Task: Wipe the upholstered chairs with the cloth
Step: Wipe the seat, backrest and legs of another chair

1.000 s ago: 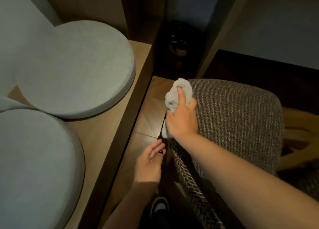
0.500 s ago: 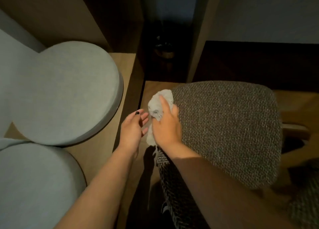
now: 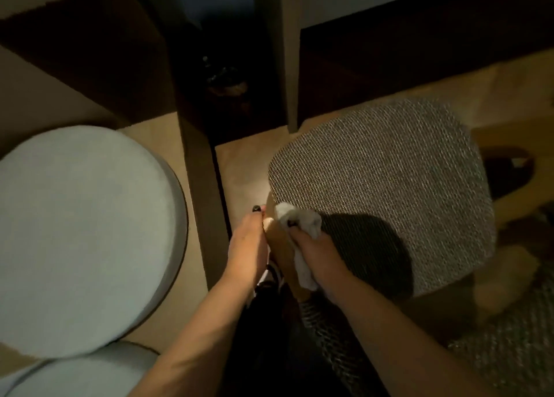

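While the right hand [image 3: 317,247] is gripping the bunched white cloth [image 3: 299,220] and pressing it on the near-left corner of the woven grey chair seat [image 3: 380,187], the wiping step is plainly under way on this chair. The cloth is sitting at the seat's left edge, part of it trailing down below the hand along the chair's wooden frame [image 3: 280,247]. The left hand [image 3: 247,247] is lying just left of that corner, fingers straight and close together, holding nothing that I can see; whether it is touching the frame is hard to tell in the dim light. Most of the seat, stretching away to the right and far side of the cloth, is looking untouched as far as one can judge, so the next move is probably calling for a firm sweep across the coarse weave toward the far-right edge, keeping the cloth flat enough not to snag. Left of the chair seat, a strip of tan floor [image 3: 239,169] is showing, then a wooden bench [image 3: 195,187] carrying pale round cushions [image 3: 84,232]. Beyond the seat, dark wooden panels are closing in a shadowy recess.
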`<act>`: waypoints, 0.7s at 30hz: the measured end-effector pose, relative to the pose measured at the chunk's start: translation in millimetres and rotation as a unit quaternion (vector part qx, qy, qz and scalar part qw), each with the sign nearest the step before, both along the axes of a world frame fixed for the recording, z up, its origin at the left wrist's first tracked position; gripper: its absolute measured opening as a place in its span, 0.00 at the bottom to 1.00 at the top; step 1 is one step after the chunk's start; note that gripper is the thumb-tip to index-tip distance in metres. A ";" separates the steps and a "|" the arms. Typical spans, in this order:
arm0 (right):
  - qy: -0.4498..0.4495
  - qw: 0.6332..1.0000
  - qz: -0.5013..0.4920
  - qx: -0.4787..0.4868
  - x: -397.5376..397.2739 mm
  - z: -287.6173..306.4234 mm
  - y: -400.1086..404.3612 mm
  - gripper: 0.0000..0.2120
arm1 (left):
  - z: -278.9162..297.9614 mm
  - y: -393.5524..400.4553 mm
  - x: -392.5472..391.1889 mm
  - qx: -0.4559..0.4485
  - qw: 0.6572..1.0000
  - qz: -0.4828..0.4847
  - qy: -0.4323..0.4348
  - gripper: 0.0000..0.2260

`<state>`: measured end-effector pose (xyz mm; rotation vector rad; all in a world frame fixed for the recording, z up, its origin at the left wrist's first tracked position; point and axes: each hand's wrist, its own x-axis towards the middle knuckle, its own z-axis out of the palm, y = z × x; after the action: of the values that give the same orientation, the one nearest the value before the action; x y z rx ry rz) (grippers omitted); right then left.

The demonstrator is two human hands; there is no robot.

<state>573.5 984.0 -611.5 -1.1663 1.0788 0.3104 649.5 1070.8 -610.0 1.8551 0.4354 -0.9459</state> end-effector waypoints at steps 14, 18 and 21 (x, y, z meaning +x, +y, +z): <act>0.024 0.992 -0.046 -0.111 -37.8 3.1 18.5 0.06 | 7.7 -45.3 26.7 0.164 0.902 -0.363 -0.166 0.13; 0.033 0.982 -0.120 -0.139 -37.6 6.1 23.6 0.16 | 8.9 -41.4 25.5 0.121 0.860 -0.428 -0.252 0.13; 0.066 0.982 -0.144 -0.105 -33.1 0.7 17.1 0.11 | 2.3 -35.9 31.8 0.066 0.841 -0.486 -0.227 0.12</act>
<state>540.4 1001.2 -610.9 -1.1667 1.4049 0.0473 681.3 1034.9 -607.7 2.3587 -0.8469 -1.0501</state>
